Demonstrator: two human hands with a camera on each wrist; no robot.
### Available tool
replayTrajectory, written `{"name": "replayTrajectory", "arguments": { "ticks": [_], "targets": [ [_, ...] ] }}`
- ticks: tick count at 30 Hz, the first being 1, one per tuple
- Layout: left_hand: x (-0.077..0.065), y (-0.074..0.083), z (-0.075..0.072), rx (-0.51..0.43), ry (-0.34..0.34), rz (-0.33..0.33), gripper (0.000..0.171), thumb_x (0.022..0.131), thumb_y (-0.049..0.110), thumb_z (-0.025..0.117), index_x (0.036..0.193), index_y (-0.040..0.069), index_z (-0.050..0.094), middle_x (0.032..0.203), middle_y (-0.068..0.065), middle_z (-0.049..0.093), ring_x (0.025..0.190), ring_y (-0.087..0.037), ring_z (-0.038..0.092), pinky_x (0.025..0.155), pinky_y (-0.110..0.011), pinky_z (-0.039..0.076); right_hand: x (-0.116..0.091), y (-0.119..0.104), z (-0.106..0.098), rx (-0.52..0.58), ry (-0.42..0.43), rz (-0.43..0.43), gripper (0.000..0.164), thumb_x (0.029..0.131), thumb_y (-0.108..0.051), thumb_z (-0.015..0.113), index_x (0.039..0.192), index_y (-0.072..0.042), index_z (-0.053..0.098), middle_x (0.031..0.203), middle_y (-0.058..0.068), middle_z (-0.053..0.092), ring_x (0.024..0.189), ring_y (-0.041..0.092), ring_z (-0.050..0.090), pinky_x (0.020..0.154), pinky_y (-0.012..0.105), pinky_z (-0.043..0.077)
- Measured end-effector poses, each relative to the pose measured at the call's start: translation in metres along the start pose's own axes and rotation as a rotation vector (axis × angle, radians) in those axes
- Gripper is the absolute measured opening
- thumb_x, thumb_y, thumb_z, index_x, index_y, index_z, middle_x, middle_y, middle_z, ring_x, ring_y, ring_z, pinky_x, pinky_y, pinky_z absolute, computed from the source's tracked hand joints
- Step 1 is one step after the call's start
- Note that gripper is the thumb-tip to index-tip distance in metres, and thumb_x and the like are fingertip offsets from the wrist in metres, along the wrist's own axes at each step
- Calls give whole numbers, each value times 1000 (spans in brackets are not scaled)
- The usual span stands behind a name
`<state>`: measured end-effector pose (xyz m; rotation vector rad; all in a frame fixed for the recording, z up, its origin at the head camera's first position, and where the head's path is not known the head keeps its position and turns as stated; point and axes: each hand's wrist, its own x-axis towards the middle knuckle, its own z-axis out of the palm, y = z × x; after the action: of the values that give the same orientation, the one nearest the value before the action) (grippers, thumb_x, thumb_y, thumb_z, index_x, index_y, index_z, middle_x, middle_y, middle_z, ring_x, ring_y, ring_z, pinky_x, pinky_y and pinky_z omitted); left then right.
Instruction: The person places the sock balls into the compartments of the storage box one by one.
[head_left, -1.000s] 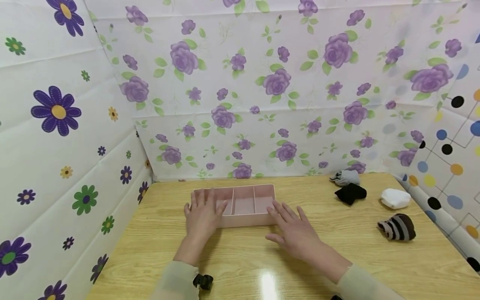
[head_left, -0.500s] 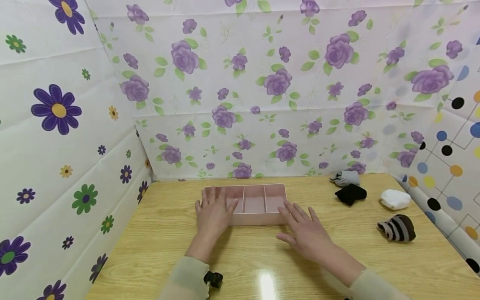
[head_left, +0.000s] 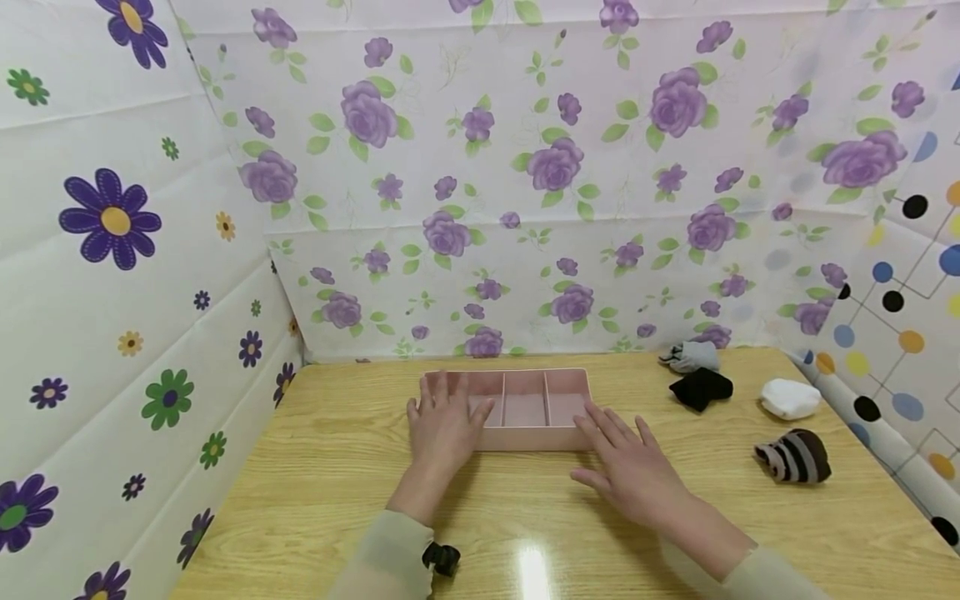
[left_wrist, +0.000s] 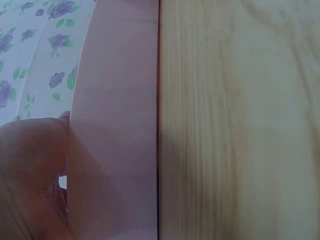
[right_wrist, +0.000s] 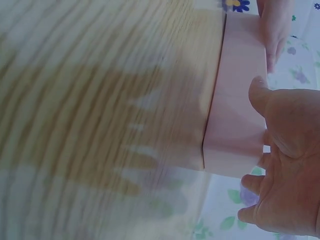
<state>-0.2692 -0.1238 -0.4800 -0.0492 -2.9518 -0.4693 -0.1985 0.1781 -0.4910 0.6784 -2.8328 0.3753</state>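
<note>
A pink box [head_left: 534, 439] with several compartments lies lengthwise on the wooden table, its long front wall facing me. Over its left end my left hand [head_left: 444, 433] lies with fingers spread and nearly straight, the fingertips past the front rim and covering part of the left compartment. At the front right corner is my right hand [head_left: 636, 468], fingers extended and fingertips right at the rim, thumb pointing left. The left wrist view shows the box's plain wall [left_wrist: 115, 125] beside the left hand [left_wrist: 30, 175]. In the right wrist view both ends of the box [right_wrist: 237, 95] have a hand by them.
On the right of the table [head_left: 322, 467] lie several balled socks: a grey one [head_left: 693, 357], a black one [head_left: 702, 388], a white one [head_left: 791, 398] and a striped one [head_left: 797, 456]. Flower-patterned sheets [head_left: 480, 208] stand behind and to the left, a dotted sheet [head_left: 900, 333] to the right.
The pink box has slid to the right along the table, and both hands have moved right with it in much the same pose. The socks have stayed where they were.
</note>
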Motion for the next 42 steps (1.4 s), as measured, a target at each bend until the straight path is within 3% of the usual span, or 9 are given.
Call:
{"name": "replayTrajectory", "arguments": {
  "ticks": [10,17,26,33,42],
  "targets": [
    [0,15,5,1,-18,13,78,112,69,46,174,23,38,182,-19,20,167,-49,6,129,-74,14,-9,10,-4,7,11,4,80,106,-49,74,169,-11,45,178,16,34,157,47,40,123,79,23],
    [-1,24,6,17,7,62,77,111,68,47,173,22,41,179,-23,24,165,-53,13,128,-74,20,-15,18,-9,18,1,15,81,105,-48,75,170,-11,43,179,16,31,157,48,40,122,80,24],
    [-5,27,5,-29,5,73,79,110,69,51,173,21,41,181,-23,19,166,-50,12,129,-75,12,-18,24,-12,41,-16,6,80,107,-49,71,169,-7,43,178,18,32,159,51,34,122,78,28],
    [-11,17,-1,-83,29,90,80,110,63,58,171,14,43,180,-22,23,168,-42,14,127,-78,1,-18,26,-14,73,0,22,80,109,-45,70,171,-6,39,177,21,33,160,53,30,124,76,23],
    [-14,-11,-2,-149,42,59,91,110,61,59,174,3,29,182,-22,17,168,-43,11,129,-73,-2,-14,45,-23,60,50,96,81,112,-47,64,173,-5,33,177,23,30,162,51,25,129,72,15]
  ]
}}
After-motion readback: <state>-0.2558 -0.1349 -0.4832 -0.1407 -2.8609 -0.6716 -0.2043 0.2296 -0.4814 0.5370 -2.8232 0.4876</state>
